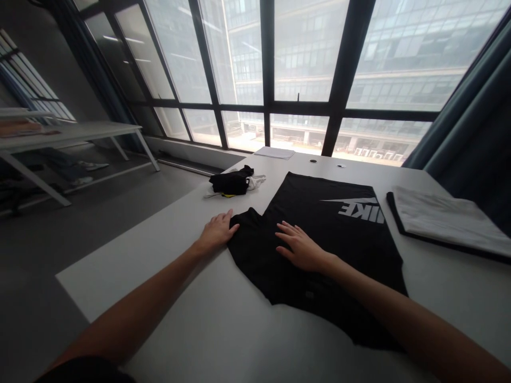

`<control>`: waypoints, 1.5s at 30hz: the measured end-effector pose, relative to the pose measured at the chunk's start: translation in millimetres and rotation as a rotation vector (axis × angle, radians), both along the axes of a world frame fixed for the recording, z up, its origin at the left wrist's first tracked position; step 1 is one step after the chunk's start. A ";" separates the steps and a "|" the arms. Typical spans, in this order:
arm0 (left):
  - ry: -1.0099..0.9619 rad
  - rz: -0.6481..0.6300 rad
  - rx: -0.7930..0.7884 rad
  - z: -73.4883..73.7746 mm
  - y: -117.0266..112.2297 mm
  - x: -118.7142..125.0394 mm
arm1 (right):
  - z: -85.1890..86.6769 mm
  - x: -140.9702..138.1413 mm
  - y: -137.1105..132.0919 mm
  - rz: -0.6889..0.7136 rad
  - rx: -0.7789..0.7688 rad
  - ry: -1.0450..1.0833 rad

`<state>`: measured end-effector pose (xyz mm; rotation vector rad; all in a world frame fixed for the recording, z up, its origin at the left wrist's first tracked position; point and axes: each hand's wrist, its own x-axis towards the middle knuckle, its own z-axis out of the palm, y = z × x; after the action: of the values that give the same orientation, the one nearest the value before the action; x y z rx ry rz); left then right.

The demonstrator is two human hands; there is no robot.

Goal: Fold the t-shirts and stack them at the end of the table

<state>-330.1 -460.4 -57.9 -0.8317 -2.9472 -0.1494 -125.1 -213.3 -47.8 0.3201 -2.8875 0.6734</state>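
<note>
A black T-shirt [319,213] with a white NIKE print lies spread over the white table [159,255], the lettering upside down from where I look. At its left end, my left hand [216,231] rests by the edge of the sleeve, thumb apart from the fingers and fingertips touching the cloth. My right hand [300,247] lies on the middle of the shirt, palm down with its fingers spread. Some slight creases run through the fabric near the sleeve. Part of the shirt's near side is hidden beneath my right forearm.
Beyond my left hand sits a crumpled heap of black and white clothes [231,182]. Folded grey and black fabric [451,218] lies at the right. Some white paper [274,152] is at the table's far edge, before the windows. Another table [80,130] stands left.
</note>
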 end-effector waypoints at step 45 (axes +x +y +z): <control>-0.297 -0.826 0.481 5.7 31.0 50.1 | -20.4 3.0 -12.8 -0.211 -0.222 0.183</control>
<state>-280.0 -429.5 -52.2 -1.9692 -2.3851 -1.0380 -122.2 -226.1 -68.2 0.0439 -2.5944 0.8653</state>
